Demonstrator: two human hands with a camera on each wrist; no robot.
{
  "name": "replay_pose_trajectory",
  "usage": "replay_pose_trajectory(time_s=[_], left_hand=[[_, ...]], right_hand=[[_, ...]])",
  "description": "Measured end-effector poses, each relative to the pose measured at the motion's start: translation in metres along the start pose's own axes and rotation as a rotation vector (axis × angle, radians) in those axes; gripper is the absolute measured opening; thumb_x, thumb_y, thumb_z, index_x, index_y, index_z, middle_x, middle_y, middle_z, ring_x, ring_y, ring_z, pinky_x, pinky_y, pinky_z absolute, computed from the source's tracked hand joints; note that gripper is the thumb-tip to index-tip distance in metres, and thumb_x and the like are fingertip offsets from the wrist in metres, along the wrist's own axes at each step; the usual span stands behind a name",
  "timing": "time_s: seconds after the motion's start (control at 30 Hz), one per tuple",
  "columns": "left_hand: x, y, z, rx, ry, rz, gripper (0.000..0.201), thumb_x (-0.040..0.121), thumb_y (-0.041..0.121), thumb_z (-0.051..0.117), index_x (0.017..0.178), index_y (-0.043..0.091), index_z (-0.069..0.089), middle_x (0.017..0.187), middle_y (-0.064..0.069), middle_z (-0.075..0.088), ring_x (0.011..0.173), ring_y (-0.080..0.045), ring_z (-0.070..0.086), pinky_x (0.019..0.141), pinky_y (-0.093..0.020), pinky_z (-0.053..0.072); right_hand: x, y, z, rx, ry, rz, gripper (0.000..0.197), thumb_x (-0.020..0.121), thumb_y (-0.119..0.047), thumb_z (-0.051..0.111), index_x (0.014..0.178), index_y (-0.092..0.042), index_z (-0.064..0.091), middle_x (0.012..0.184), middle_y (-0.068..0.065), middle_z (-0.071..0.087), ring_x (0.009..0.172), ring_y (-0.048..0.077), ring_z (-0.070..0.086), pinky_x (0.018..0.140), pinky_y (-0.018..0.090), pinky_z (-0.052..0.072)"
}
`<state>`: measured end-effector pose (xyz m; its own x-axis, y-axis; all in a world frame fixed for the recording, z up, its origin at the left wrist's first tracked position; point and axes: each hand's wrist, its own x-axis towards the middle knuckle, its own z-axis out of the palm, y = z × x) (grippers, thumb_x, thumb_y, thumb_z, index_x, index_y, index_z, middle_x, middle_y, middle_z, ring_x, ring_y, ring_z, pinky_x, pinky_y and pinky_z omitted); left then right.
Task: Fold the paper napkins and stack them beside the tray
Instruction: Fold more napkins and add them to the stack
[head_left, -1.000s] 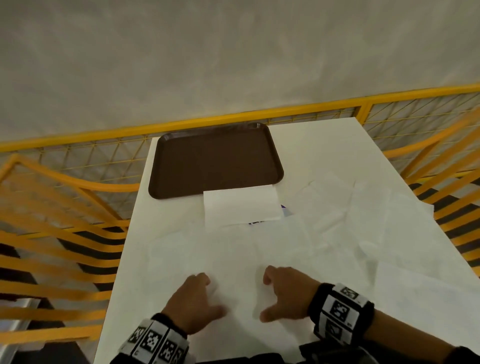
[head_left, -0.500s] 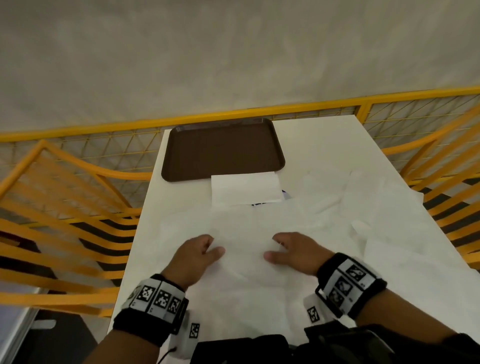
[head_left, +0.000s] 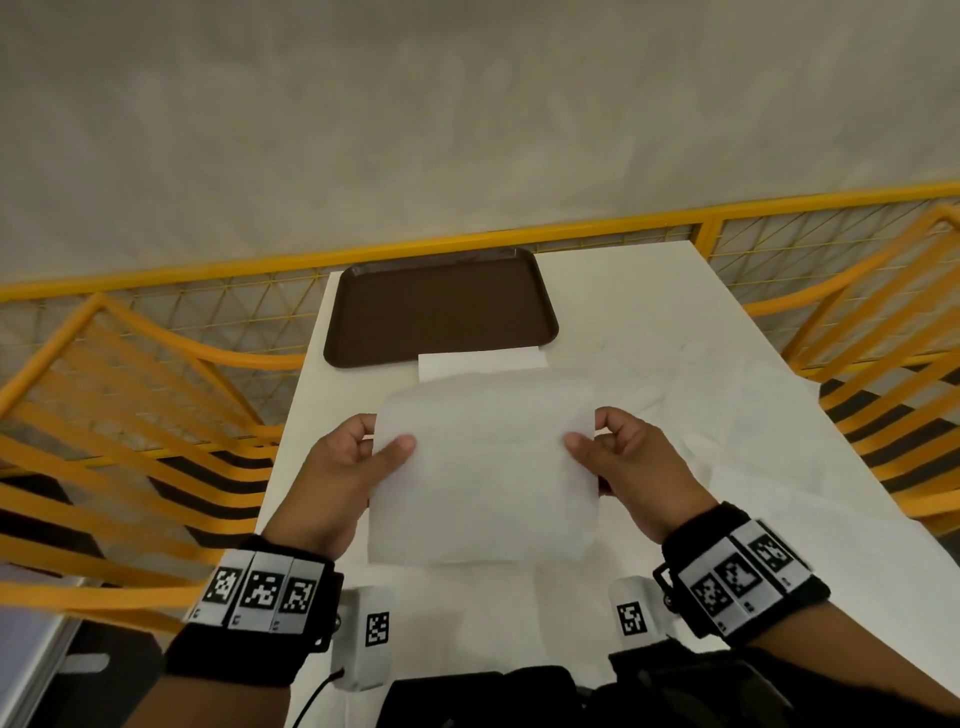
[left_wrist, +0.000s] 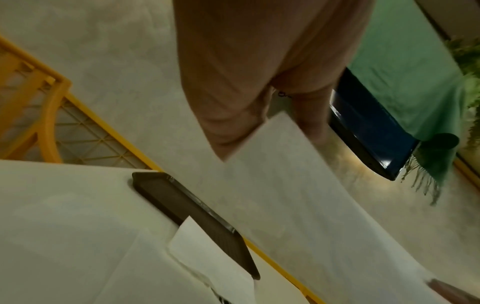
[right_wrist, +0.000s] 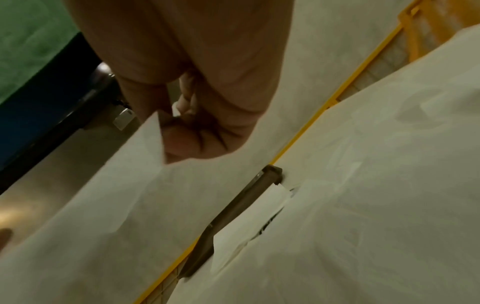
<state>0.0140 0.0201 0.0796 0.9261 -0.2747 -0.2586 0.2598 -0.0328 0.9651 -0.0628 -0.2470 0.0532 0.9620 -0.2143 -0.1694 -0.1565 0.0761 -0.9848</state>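
Note:
A white paper napkin (head_left: 483, 467) hangs lifted above the white table (head_left: 649, 291), held by both hands. My left hand (head_left: 358, 457) pinches its left edge, thumb on top. My right hand (head_left: 618, 452) pinches its right edge. The same napkin (left_wrist: 285, 195) shows from below in the left wrist view, and as napkin (right_wrist: 103, 216) in the right wrist view. A brown tray (head_left: 441, 306) lies at the far left of the table. A folded napkin (head_left: 480, 364) lies right in front of the tray, half hidden by the lifted one.
Several unfolded white napkins (head_left: 727, 415) lie spread over the table's right and near parts. Yellow railing (head_left: 156, 364) surrounds the table on the left, far and right sides. A grey wall stands behind.
Both hands, flat on a napkin on the table before, have taken its side edges and raised it off the table. The head view has moved closer and tilted.

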Motion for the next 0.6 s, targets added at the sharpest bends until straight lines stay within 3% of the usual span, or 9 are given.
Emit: replay_pose_trajectory(time_s=[0.07,0.1,0.2,0.23,0.3,0.37,0.43,0.53,0.6], left_hand=[[-0.003,0.001,-0.005,0.027,-0.053,0.019,0.057,0.056,0.020,0.084,0.108,0.011,0.063,0.100,-0.009,0.075,0.092,-0.025,0.072,0.070,-0.030,0.058],[-0.004,0.001,-0.007,0.037,-0.050,0.046,0.049,0.059,0.015,0.083,0.105,0.011,0.066,0.098,-0.009,0.075,0.090,-0.024,0.072,0.067,-0.028,0.058],[-0.006,0.007,-0.008,0.046,-0.017,0.095,0.021,0.077,-0.004,0.072,0.080,0.016,0.074,0.082,-0.007,0.076,0.074,-0.019,0.072,0.058,-0.023,0.056],[-0.006,0.008,-0.008,0.048,-0.024,0.104,0.025,0.079,-0.006,0.069,0.072,0.017,0.075,0.075,-0.005,0.075,0.067,-0.015,0.070,0.054,-0.021,0.054],[-0.008,0.011,-0.007,0.048,-0.054,0.110,0.036,0.084,-0.011,0.060,0.065,0.015,0.074,0.066,-0.002,0.072,0.055,-0.010,0.065,0.046,-0.017,0.048],[-0.009,0.013,-0.005,0.040,-0.078,0.105,0.043,0.088,-0.013,0.050,0.064,0.014,0.074,0.062,0.000,0.070,0.051,-0.009,0.063,0.046,-0.015,0.046],[-0.008,0.013,-0.007,0.031,-0.084,0.110,0.051,0.090,-0.015,0.043,0.063,0.014,0.075,0.066,-0.002,0.071,0.057,-0.013,0.062,0.051,-0.015,0.047],[-0.006,0.015,-0.010,0.028,-0.104,0.093,0.034,0.080,0.003,0.045,0.073,0.011,0.078,0.073,-0.016,0.064,0.070,-0.027,0.051,0.063,-0.025,0.041],[-0.006,0.017,-0.009,-0.017,-0.108,0.096,0.027,0.070,0.017,0.053,0.076,0.010,0.078,0.073,-0.013,0.066,0.069,-0.022,0.058,0.064,-0.026,0.046]], right_hand=[[-0.002,-0.003,-0.005,-0.012,0.020,-0.043,0.012,0.085,-0.017,0.072,0.077,-0.023,0.066,0.061,0.007,0.058,0.066,0.024,0.058,0.073,0.047,0.050],[-0.004,-0.007,-0.006,0.006,0.006,-0.058,0.005,0.082,-0.019,0.073,0.082,-0.019,0.069,0.061,0.005,0.061,0.066,0.022,0.060,0.075,0.047,0.051],[-0.006,-0.013,-0.015,0.028,-0.045,-0.103,0.043,0.063,-0.042,0.083,0.094,-0.014,0.075,0.089,0.019,0.071,0.083,0.035,0.067,0.085,0.054,0.055],[-0.007,-0.016,-0.015,0.031,-0.042,-0.116,0.040,0.063,-0.039,0.084,0.095,-0.015,0.076,0.096,0.018,0.072,0.090,0.033,0.069,0.084,0.052,0.056],[-0.007,-0.020,-0.018,0.002,-0.057,-0.166,0.013,0.075,-0.010,0.077,0.083,-0.021,0.078,0.090,0.011,0.074,0.085,0.022,0.068,0.074,0.044,0.058],[-0.007,-0.021,-0.020,-0.038,-0.055,-0.174,0.034,0.078,0.005,0.059,0.070,-0.022,0.076,0.082,0.004,0.073,0.078,0.020,0.062,0.068,0.033,0.050],[-0.004,-0.020,-0.025,-0.020,-0.044,-0.121,0.039,0.082,0.005,0.048,0.068,-0.019,0.076,0.089,0.016,0.068,0.074,0.029,0.051,0.066,0.033,0.039],[-0.003,-0.021,-0.027,0.101,-0.059,-0.068,0.030,0.081,-0.006,0.048,0.072,-0.010,0.077,0.089,0.027,0.057,0.074,0.029,0.042,0.068,0.037,0.032],[-0.002,-0.024,-0.026,0.187,-0.060,-0.055,0.016,0.075,-0.026,0.071,0.079,-0.012,0.076,0.083,0.019,0.061,0.075,0.028,0.046,0.068,0.036,0.036]])
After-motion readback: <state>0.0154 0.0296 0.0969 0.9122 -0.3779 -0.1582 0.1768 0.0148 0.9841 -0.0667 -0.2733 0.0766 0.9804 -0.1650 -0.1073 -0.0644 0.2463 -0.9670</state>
